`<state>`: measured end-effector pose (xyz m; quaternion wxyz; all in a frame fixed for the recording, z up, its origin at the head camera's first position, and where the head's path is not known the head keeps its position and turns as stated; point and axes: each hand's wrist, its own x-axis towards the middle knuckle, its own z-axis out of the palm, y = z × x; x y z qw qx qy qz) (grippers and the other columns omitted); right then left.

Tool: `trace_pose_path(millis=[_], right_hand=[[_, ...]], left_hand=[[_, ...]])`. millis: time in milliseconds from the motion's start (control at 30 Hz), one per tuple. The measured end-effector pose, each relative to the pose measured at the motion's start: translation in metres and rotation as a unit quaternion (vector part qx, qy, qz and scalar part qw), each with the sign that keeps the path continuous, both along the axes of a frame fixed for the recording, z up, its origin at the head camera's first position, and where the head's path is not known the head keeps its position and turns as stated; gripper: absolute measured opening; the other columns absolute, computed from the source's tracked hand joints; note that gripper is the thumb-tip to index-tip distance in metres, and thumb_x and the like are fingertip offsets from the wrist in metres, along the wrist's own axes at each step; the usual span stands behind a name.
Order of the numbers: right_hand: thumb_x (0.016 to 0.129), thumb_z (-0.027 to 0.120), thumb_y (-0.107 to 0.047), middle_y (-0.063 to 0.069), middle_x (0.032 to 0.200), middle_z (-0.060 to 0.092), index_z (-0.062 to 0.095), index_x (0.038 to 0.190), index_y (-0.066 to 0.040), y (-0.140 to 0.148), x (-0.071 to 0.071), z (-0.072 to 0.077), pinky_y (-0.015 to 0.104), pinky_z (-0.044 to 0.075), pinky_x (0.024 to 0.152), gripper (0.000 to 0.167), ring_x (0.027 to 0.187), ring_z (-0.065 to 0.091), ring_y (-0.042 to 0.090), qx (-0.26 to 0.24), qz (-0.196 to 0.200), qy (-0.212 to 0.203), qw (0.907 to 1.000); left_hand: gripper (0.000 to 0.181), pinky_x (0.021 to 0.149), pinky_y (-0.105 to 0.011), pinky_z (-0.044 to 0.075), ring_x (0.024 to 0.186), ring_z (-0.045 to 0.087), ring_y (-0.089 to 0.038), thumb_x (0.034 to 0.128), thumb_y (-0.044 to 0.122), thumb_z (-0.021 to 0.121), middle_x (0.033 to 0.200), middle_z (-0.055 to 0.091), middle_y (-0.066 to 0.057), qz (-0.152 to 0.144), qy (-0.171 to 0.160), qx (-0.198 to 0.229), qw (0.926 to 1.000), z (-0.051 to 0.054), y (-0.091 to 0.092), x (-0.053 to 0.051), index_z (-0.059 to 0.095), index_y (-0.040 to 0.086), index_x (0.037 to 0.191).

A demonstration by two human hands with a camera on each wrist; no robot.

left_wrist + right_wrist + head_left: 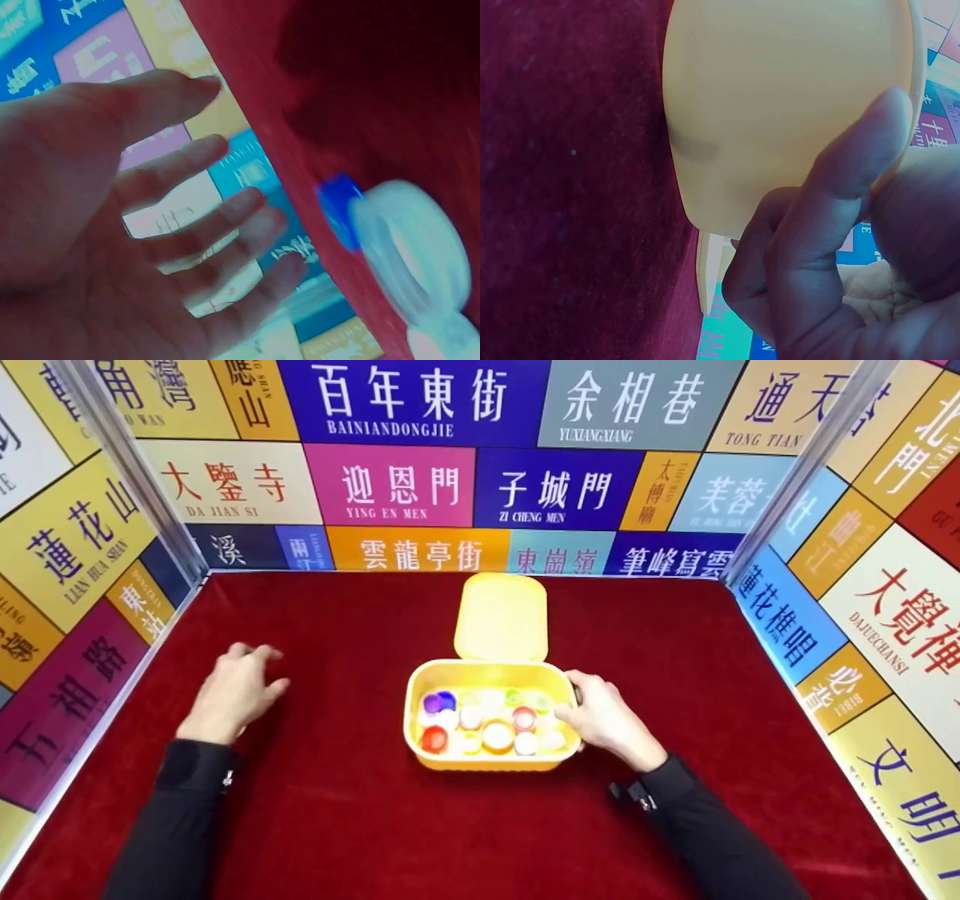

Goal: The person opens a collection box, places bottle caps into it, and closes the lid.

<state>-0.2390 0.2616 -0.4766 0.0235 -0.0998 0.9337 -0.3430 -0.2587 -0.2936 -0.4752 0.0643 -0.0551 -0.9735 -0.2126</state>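
Note:
An open yellow plastic box (491,765) stands on the dark red cloth, its yellow lid (501,619) folded back behind it. Inside lie several bottle caps, among them a red cap (434,739), a purple cap (433,703) and white ones. My right hand (611,716) grips the box's right end at the rim; in the right wrist view its fingers (810,225) press the outer wall. Well left of the box, my left hand (240,690) hovers with loosely bent, parted fingers and an empty palm. The left wrist view also holds a blurred pale ring-shaped thing (409,251) with a blue part; I cannot tell what it is.
Dark red cloth (322,810) covers the table. Colourful sign panels (397,487) enclose its back and both sides, with metal corner posts (795,472) at the back left and back right.

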Motion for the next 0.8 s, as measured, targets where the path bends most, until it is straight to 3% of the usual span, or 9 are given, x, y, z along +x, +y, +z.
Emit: trace_pose_path(millis=[200,500,800], right_hand=[[0.096,0.078,-0.007,0.012,0.108,0.082,0.077,0.140,-0.005,-0.001,-0.001,-0.001,0.034,0.062,0.081,0.044,0.097,0.077,0.026,0.009,-0.003,0.004,0.9999],[0.097,0.079,-0.008,0.016,0.114,0.083,0.075,0.144,-0.002,0.001,-0.001,-0.001,0.033,0.065,0.077,0.047,0.096,0.080,0.028,0.007,0.001,0.003,1.0000],[0.096,0.079,-0.007,0.014,0.111,0.083,0.076,0.141,-0.004,0.000,-0.001,0.000,0.036,0.065,0.081,0.045,0.098,0.080,0.028,0.010,-0.002,0.007,0.9999]], left_hand=[[0.036,0.106,-0.075,0.057,0.120,0.065,-0.063,0.0999,0.004,0.082,0.126,0.070,-0.043,-0.009,-0.026,-0.016,0.9995,-0.007,-0.023,0.002,0.076,-0.010,0.132],[0.007,0.097,-0.072,0.061,0.107,0.071,-0.058,0.0949,-0.007,0.080,0.108,0.077,-0.035,-0.018,0.000,-0.009,0.9998,-0.008,-0.027,0.000,0.079,-0.007,0.101],[0.006,0.093,-0.071,0.063,0.100,0.074,-0.054,0.0942,-0.008,0.083,0.104,0.079,-0.032,-0.034,0.017,-0.010,0.9992,-0.006,-0.025,0.000,0.080,-0.008,0.099]])
